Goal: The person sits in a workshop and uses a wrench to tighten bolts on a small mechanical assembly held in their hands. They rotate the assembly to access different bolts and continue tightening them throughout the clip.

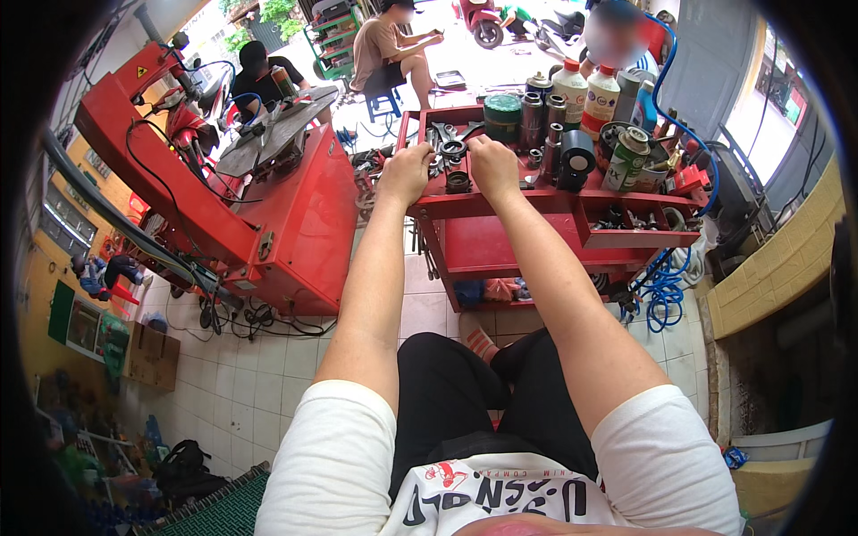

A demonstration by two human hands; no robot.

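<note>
At the red tool cart point(500, 204) front edge, both hands, left hand point(407, 171) and right hand point(491, 163), curled among metal sockets point(458, 181).

Two white plastic bottles point(585, 89) with red caps and printed labels are standing at the back of the red tool cart point(500, 207). A labelled green-and-white spray can point(626, 159) is standing just in front of them. A small yellow triangular warning sticker point(141, 71) is sitting on the red machine point(295, 223) at far left.
</note>
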